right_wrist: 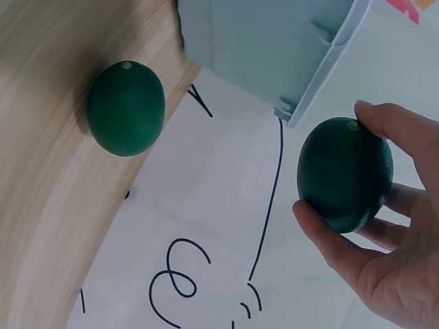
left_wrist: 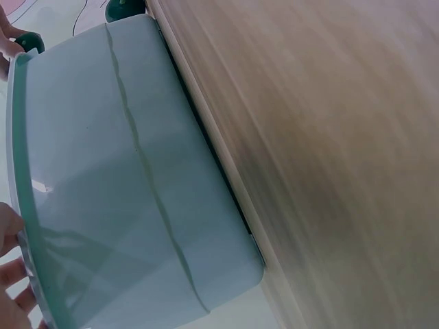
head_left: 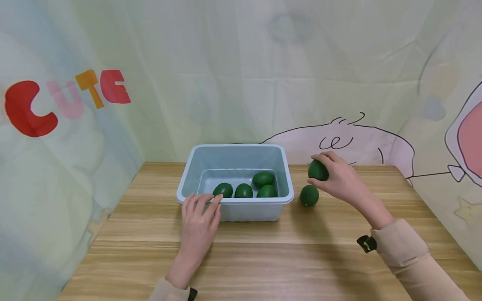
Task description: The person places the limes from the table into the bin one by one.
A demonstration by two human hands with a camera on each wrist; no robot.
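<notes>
My right hand pinches a smooth dark green avocado-like fruit between thumb and fingertips, raised above the table right of the bin. Below it, a second such fruit stands on the table; the right wrist view also shows that lower fruit, with a pale stem mark. In the head view, several more green fruits lie inside the light blue plastic bin. The fingertips of my left hand rest on the front left rim of the bin, its fingers relaxed. The bin's outer wall fills much of the left wrist view.
A wood-grain table carries the bin near its back edge. Behind and beside it hangs a pale printed curtain with coloured letters and line drawings. Beige sleeves cover both forearms.
</notes>
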